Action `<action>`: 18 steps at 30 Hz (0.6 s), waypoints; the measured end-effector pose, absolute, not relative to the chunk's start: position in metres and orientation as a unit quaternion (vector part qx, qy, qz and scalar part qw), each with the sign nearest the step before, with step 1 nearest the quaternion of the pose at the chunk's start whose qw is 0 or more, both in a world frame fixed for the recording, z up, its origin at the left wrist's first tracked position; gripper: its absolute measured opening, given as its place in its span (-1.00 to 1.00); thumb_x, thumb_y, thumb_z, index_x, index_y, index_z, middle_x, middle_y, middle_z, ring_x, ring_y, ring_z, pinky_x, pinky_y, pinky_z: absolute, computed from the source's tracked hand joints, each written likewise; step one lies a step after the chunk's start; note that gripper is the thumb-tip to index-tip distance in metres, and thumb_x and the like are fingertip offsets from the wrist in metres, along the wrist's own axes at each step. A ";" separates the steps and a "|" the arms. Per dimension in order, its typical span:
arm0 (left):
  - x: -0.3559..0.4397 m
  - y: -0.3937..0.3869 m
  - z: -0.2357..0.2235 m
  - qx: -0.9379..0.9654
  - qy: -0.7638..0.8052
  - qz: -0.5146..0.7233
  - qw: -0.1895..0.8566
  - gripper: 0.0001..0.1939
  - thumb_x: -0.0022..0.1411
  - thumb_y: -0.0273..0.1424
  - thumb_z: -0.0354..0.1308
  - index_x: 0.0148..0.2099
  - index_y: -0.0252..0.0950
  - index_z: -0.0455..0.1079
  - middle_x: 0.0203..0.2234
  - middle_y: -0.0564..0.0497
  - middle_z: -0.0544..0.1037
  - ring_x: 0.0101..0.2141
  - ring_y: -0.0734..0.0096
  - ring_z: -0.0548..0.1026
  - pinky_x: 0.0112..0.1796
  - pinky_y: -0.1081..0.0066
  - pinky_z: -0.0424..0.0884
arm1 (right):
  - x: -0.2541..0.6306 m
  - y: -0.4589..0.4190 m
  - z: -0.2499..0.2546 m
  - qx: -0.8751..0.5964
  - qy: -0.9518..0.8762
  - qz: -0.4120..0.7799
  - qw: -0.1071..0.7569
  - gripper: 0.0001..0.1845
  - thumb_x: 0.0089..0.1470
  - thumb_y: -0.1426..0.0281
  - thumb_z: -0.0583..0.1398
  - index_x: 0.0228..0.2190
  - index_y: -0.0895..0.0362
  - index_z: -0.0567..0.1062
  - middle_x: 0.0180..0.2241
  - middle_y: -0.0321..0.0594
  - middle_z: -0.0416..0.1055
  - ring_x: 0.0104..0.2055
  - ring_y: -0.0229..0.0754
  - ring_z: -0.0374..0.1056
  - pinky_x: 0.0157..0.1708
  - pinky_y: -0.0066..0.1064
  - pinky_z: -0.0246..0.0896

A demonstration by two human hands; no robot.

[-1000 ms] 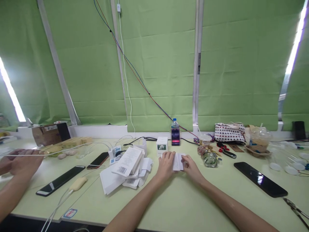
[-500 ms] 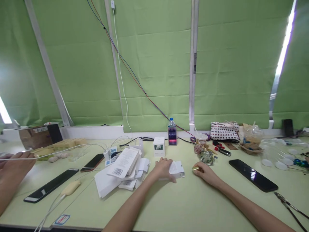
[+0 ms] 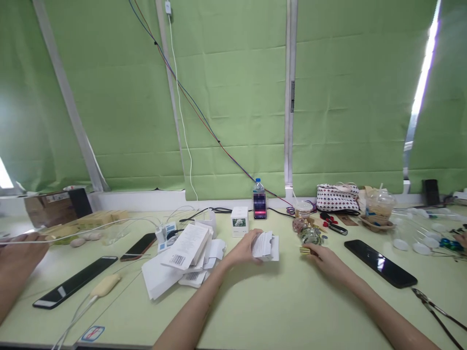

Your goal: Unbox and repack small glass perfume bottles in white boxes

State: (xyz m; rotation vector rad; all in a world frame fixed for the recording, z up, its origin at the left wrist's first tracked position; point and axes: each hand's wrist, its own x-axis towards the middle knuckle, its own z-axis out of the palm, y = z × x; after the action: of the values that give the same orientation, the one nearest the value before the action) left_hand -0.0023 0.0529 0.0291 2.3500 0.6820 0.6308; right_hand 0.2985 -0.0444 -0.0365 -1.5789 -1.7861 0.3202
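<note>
My left hand (image 3: 245, 252) is wrapped round a small white carton (image 3: 262, 244), gripping it from the left side; its flap end points right. The carton is held above the table, tilted. To the right, my right hand (image 3: 321, 257) pinches a small shiny gold-coloured piece (image 3: 304, 251) between thumb and fingers, apart from the carton. A pile of white cartons (image 3: 188, 246), some printed with barcodes, lies left of my left hand. Behind it stands an upright white box (image 3: 240, 226) with a flower picture. Near my right hand sits a clump of shiny rolls (image 3: 310, 235).
A bottle (image 3: 260, 199) stands at the back. Phones (image 3: 379, 262) lie on both sides, and pliers (image 3: 425, 299) at the right edge. White cables (image 3: 78, 311) cross the left. Another person's hand (image 3: 25, 250) is at far left; a partial hand (image 3: 462, 238) shows at far right.
My left hand has lifted the carton off the table and turned it, its flap end now tipped. My right hand has shifted slightly right and up with the gold-coloured piece.
</note>
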 end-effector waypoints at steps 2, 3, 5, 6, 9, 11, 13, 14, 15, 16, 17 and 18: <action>-0.006 0.052 0.032 0.868 0.222 0.258 0.361 -0.13 -0.28 -0.37 0.42 0.11 -0.15 0.12 0.02 -0.01 0.27 0.01 0.17 0.30 0.02 0.26 0.23 | 0.302 -0.045 -0.036 -0.621 -0.687 0.139 0.352 -0.77 0.06 0.30 0.10 -0.24 0.04 0.48 -0.34 -0.16 0.50 -0.30 -0.01 0.36 -0.28 -0.24 0.20; -0.007 0.052 0.034 0.863 0.207 0.264 0.378 -0.14 -0.26 -0.38 0.41 0.11 -0.15 0.11 0.02 0.00 0.26 0.01 0.19 0.30 0.02 0.27 0.24 | 0.300 -0.046 -0.036 -0.617 -0.688 0.150 0.352 -0.78 0.06 0.29 0.11 -0.27 0.04 0.48 -0.35 -0.17 0.49 -0.31 -0.01 0.35 -0.29 -0.25 0.20; -0.008 0.050 0.036 0.861 0.191 0.271 0.385 -0.15 -0.24 -0.39 0.40 0.10 -0.14 0.10 0.03 0.00 0.26 0.01 0.21 0.30 0.02 0.29 0.24 | 0.289 -0.048 -0.035 -0.591 -0.695 0.190 0.363 -0.77 0.06 0.27 0.12 -0.26 0.06 0.48 -0.32 -0.18 0.48 -0.29 -0.03 0.35 -0.28 -0.26 0.21; -0.008 0.049 0.038 0.865 0.189 0.273 0.376 -0.15 -0.23 -0.39 0.40 0.11 -0.14 0.09 0.02 0.00 0.26 0.01 0.21 0.30 0.02 0.29 0.24 | 0.282 -0.049 -0.035 -0.572 -0.699 0.218 0.371 -0.75 0.07 0.27 0.11 -0.23 0.06 0.48 -0.31 -0.18 0.47 -0.28 -0.05 0.35 -0.28 -0.28 0.23; -0.004 0.046 0.040 0.902 0.192 0.260 0.288 -0.20 -0.20 -0.40 0.37 0.10 -0.16 0.12 0.01 -0.03 0.29 0.01 0.16 0.29 0.03 0.26 0.21 | 0.258 -0.053 -0.034 -0.538 -0.694 0.272 0.392 -0.73 0.11 0.29 0.08 -0.17 0.07 0.46 -0.31 -0.20 0.41 -0.30 -0.11 0.34 -0.31 -0.32 0.26; 0.001 0.044 0.040 0.929 0.203 0.239 0.197 -0.30 -0.16 -0.43 0.33 0.07 -0.16 0.19 0.01 -0.06 0.30 0.05 0.08 0.24 0.04 0.22 0.17 | 0.247 -0.055 -0.034 -0.543 -0.710 0.227 0.386 -0.80 0.08 0.36 0.10 -0.28 0.07 0.50 -0.31 -0.20 0.37 -0.28 -0.11 0.32 -0.26 -0.29 0.25; 0.007 0.041 0.038 0.943 0.222 0.216 0.126 -0.37 -0.12 -0.46 0.29 0.04 -0.13 0.23 0.00 -0.07 0.32 0.08 0.03 0.19 0.02 0.19 0.15 | 0.242 -0.058 -0.032 -0.553 -0.726 0.156 0.378 -0.85 0.03 0.40 0.13 -0.35 0.06 0.51 -0.30 -0.19 0.34 -0.25 -0.08 0.30 -0.20 -0.25 0.24; 0.009 0.040 0.037 0.944 0.232 0.207 0.107 -0.38 -0.11 -0.48 0.28 0.05 -0.12 0.23 0.00 -0.07 0.33 0.08 0.03 0.19 0.01 0.19 0.15 | 0.240 -0.059 -0.031 -0.555 -0.728 0.122 0.384 -0.84 0.03 0.40 0.14 -0.32 0.05 0.50 -0.29 -0.18 0.32 -0.22 -0.06 0.29 -0.18 -0.23 0.23; 0.011 0.039 0.036 0.944 0.240 0.202 0.099 -0.36 -0.11 -0.49 0.27 0.06 -0.12 0.23 -0.01 -0.07 0.33 0.08 0.02 0.19 0.00 0.20 0.16 | 0.239 -0.060 -0.029 -0.552 -0.726 0.092 0.400 -0.82 0.05 0.40 0.14 -0.27 0.04 0.49 -0.26 -0.16 0.31 -0.18 -0.05 0.28 -0.15 -0.21 0.21; 0.013 0.039 0.035 0.944 0.245 0.197 0.099 -0.35 -0.13 -0.50 0.27 0.06 -0.11 0.23 -0.01 -0.07 0.33 0.07 0.02 0.19 -0.02 0.21 0.17 | 0.236 -0.061 -0.026 -0.545 -0.722 0.063 0.421 -0.79 0.08 0.40 0.12 -0.21 0.04 0.47 -0.24 -0.15 0.30 -0.15 -0.04 0.26 -0.12 -0.20 0.20; 0.014 0.039 0.033 0.943 0.249 0.196 0.105 -0.32 -0.15 -0.50 0.28 0.06 -0.11 0.22 -0.01 -0.06 0.34 0.06 0.02 0.20 -0.03 0.22 0.18 | 0.233 -0.062 -0.024 -0.535 -0.719 0.037 0.442 -0.77 0.12 0.39 0.10 -0.17 0.03 0.45 -0.23 -0.14 0.29 -0.13 -0.04 0.25 -0.11 -0.20 0.18; 0.015 0.040 0.032 0.940 0.252 0.198 0.117 -0.30 -0.18 -0.50 0.30 0.07 -0.12 0.22 -0.02 -0.06 0.34 0.05 0.02 0.22 -0.05 0.23 0.20 | 0.229 -0.062 -0.021 -0.524 -0.719 0.015 0.457 -0.76 0.14 0.39 0.07 -0.16 0.03 0.44 -0.23 -0.13 0.27 -0.13 -0.03 0.23 -0.10 -0.19 0.17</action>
State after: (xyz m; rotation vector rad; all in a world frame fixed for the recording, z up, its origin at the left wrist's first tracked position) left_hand 0.0152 0.0395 0.0317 2.7522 0.7375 0.5806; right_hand 0.2287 -0.0621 -0.0206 -1.2916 -1.7712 0.0374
